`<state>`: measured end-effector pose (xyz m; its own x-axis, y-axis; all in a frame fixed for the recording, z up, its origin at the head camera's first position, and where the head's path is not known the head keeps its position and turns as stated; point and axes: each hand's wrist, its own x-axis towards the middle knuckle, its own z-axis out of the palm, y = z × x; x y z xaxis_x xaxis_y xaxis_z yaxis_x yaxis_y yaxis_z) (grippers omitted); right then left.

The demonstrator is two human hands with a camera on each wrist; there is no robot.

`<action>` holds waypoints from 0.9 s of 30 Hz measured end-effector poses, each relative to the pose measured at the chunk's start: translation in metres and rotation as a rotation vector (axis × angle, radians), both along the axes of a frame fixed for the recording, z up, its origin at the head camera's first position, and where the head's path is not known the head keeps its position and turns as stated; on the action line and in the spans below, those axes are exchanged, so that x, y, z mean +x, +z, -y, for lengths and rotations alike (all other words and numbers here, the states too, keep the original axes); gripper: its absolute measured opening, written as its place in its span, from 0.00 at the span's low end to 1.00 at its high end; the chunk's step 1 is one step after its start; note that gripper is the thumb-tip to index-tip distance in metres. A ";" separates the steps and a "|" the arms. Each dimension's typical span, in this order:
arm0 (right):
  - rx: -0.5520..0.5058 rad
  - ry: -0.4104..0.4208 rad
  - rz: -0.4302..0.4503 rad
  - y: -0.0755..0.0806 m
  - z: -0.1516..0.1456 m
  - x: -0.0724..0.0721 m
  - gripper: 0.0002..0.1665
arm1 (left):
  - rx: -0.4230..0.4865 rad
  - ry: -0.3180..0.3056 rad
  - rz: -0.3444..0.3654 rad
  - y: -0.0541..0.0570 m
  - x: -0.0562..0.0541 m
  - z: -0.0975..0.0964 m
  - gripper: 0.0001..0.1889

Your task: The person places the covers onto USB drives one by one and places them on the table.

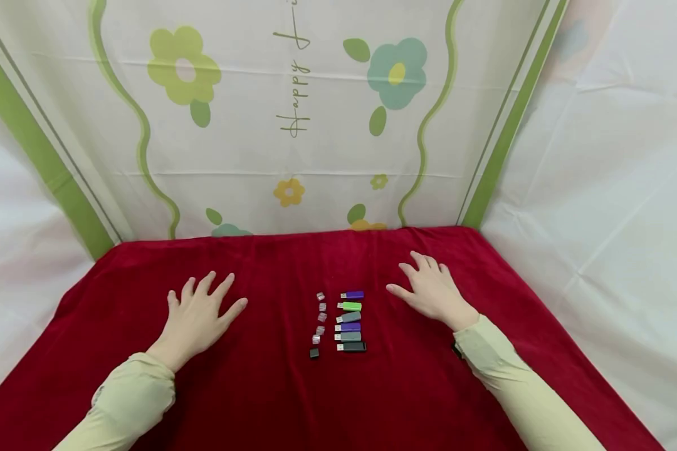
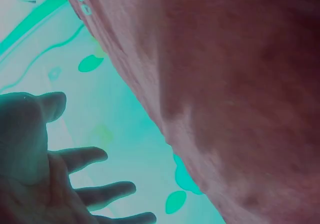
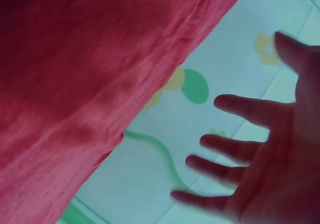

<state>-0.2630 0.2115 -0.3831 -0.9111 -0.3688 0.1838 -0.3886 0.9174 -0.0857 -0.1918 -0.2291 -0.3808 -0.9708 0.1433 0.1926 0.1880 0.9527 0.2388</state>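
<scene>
In the head view my left hand (image 1: 194, 319) is spread over the left of the red cloth, fingers apart and holding nothing. My right hand (image 1: 431, 291) hovers at the right with its fingers spread and nothing in them. Between the hands lies a column of several USB sticks with bare plugs: a purple one (image 1: 352, 295) at the far end, a green one (image 1: 350, 306), a grey one (image 1: 348, 317), another purple one (image 1: 348, 327), another grey one (image 1: 348, 337) and a black one (image 1: 352, 346) nearest. To their left runs a column of clear caps (image 1: 322, 307), ending in a black cap (image 1: 314, 354).
A red velvet cloth (image 1: 242, 388) covers the table. Behind it hangs a white curtain (image 1: 248, 113) printed with flowers and green wavy lines. White fabric walls (image 1: 615, 238) flank the table on both sides.
</scene>
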 end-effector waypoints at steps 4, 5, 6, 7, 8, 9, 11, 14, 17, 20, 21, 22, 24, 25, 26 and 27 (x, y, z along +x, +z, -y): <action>0.012 0.128 -0.126 0.002 0.010 -0.001 0.28 | 0.014 -0.044 -0.052 0.003 -0.005 -0.009 0.33; 0.019 0.162 -0.157 0.002 0.013 -0.002 0.26 | 0.011 -0.050 -0.064 0.003 -0.006 -0.011 0.32; 0.019 0.193 -0.179 0.002 0.017 -0.003 0.24 | 0.011 -0.055 -0.075 0.004 -0.007 -0.014 0.31; 0.019 0.222 -0.194 0.002 0.021 -0.004 0.22 | 0.008 -0.058 -0.082 0.004 -0.008 -0.016 0.30; 0.024 0.252 -0.209 0.001 0.024 -0.006 0.21 | 0.005 -0.061 -0.087 0.004 -0.009 -0.018 0.30; 0.026 0.280 -0.216 0.000 0.028 -0.008 0.20 | 0.003 -0.064 -0.090 0.004 -0.011 -0.021 0.29; 0.032 0.327 -0.216 -0.001 0.036 -0.010 0.19 | -0.004 -0.072 -0.091 0.003 -0.013 -0.026 0.28; 0.049 0.385 -0.204 -0.002 0.048 -0.015 0.16 | -0.008 -0.092 -0.096 0.004 -0.018 -0.036 0.26; 0.062 0.425 -0.181 -0.002 0.059 -0.017 0.13 | -0.019 -0.103 -0.102 0.004 -0.022 -0.046 0.25; 0.065 0.450 -0.153 -0.003 0.067 -0.017 0.10 | -0.028 -0.100 -0.098 0.000 -0.027 -0.056 0.25; 0.066 0.453 -0.143 -0.004 0.069 -0.016 0.10 | -0.029 -0.100 -0.094 -0.002 -0.029 -0.060 0.25; 0.065 0.458 -0.133 -0.005 0.070 -0.017 0.09 | -0.025 -0.102 -0.089 -0.004 -0.030 -0.063 0.25; 0.064 0.461 -0.113 -0.007 0.072 -0.017 0.08 | -0.018 -0.110 -0.080 -0.007 -0.033 -0.069 0.24; 0.063 0.462 -0.102 -0.008 0.073 -0.017 0.08 | -0.012 -0.114 -0.077 -0.008 -0.033 -0.072 0.24; 0.063 0.465 -0.090 -0.008 0.074 -0.017 0.07 | -0.008 -0.113 -0.074 -0.009 -0.034 -0.075 0.24; 0.060 0.469 -0.080 -0.008 0.075 -0.017 0.07 | -0.003 -0.111 -0.072 -0.008 -0.034 -0.078 0.24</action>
<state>-0.2804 0.1364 -0.3912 -0.6276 -0.7489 0.2127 -0.7652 0.6437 0.0089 -0.2256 -0.1511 -0.3887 -0.9327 0.2495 0.2602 0.3085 0.9259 0.2180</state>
